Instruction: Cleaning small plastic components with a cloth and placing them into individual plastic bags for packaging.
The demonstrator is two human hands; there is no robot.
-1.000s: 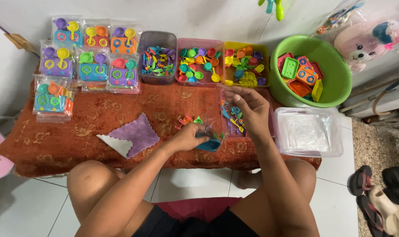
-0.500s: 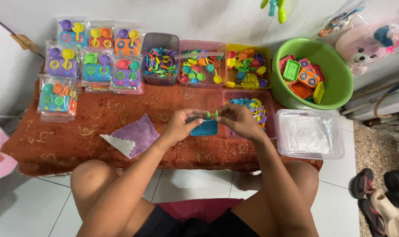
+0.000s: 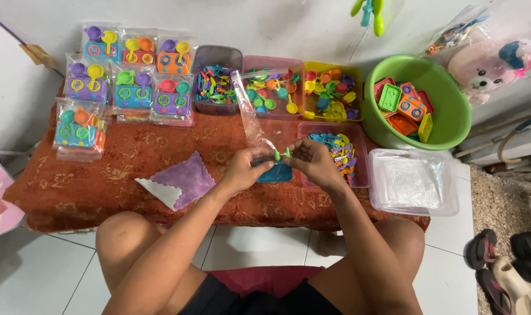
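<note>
Low table (image 3: 102,192) under its rust-red cloth carries everything. At the right edge sits the big green tub (image 3: 452,125) of toy stoves, with a clear lidded box (image 3: 414,181) at the near right corner. Packed toy bags (image 3: 125,87) fill the far left corner. Near the front edge, mid-table, the left hand (image 3: 245,169) and right hand (image 3: 312,162) meet, fingertips pressed together, each pinching small green pieces (image 3: 281,154) over a blue toy stove (image 3: 276,173), clear bag (image 3: 253,114) rising behind.
</note>
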